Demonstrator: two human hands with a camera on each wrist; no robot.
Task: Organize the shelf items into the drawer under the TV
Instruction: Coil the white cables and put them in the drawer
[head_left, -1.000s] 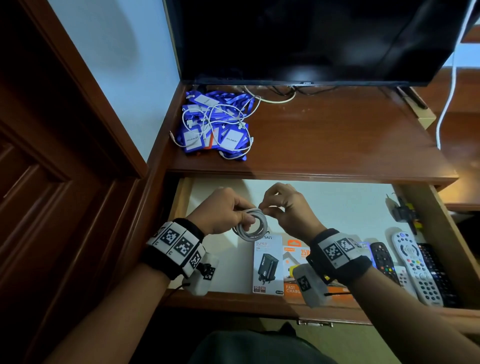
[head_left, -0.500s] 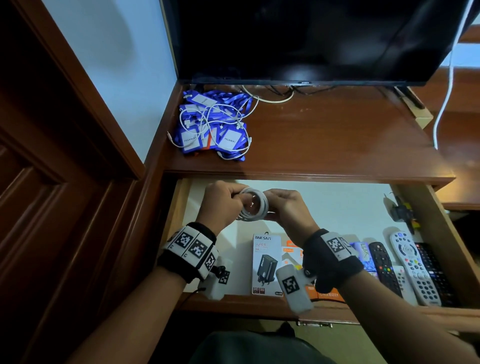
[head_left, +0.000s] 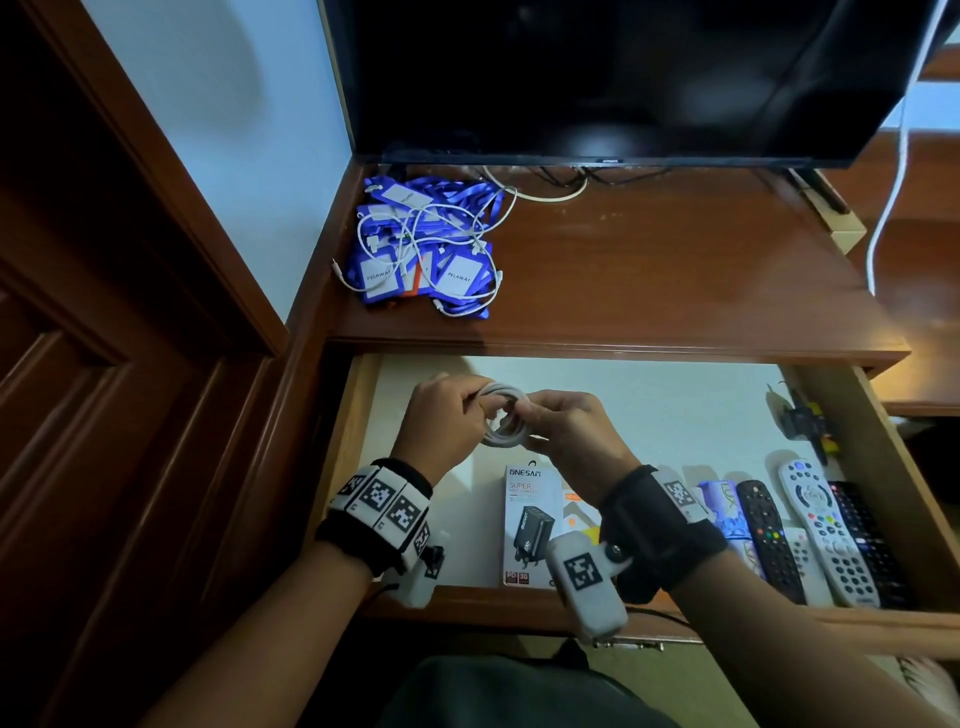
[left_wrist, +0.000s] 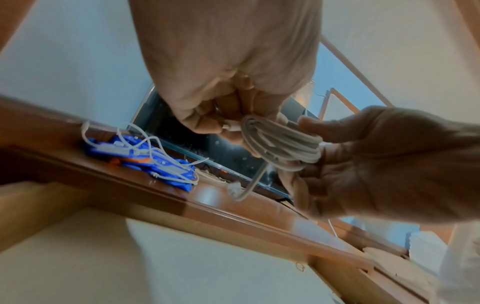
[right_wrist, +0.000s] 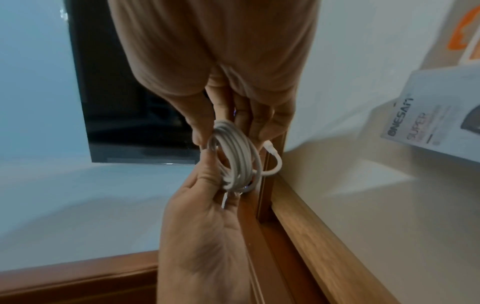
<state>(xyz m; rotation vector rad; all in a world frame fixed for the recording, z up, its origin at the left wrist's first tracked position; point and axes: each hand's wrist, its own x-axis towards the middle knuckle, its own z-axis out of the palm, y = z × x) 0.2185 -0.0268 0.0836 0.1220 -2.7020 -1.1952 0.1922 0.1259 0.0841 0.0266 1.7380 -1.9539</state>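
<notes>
A coiled white cable (head_left: 506, 422) hangs over the open drawer (head_left: 665, 410), held from both sides. My left hand (head_left: 466, 410) pinches its left edge and a plug end; my right hand (head_left: 544, 418) grips the right edge. In the left wrist view the coil (left_wrist: 283, 144) sits between left hand (left_wrist: 228, 123) and right hand (left_wrist: 337, 156), with a short loose tail (left_wrist: 246, 191) dangling. The right wrist view shows the coil (right_wrist: 236, 158) and a plug end (right_wrist: 271, 150). A pile of blue lanyards (head_left: 426, 249) tangled with white cables lies on the shelf (head_left: 675, 270) under the TV (head_left: 597, 78).
In the drawer lie a grey charger box (head_left: 532, 525), an orange box (head_left: 579, 512), several remotes (head_left: 821, 525) at the right and a black clip (head_left: 802, 421) near the right wall. A white cord (head_left: 893, 182) hangs at the far right. A wooden door panel stands left.
Both hands have carried the coil a little deeper over the drawer, towards the shelf edge, and closer together. My right wrist has turned. The lanyard pile has not moved.
</notes>
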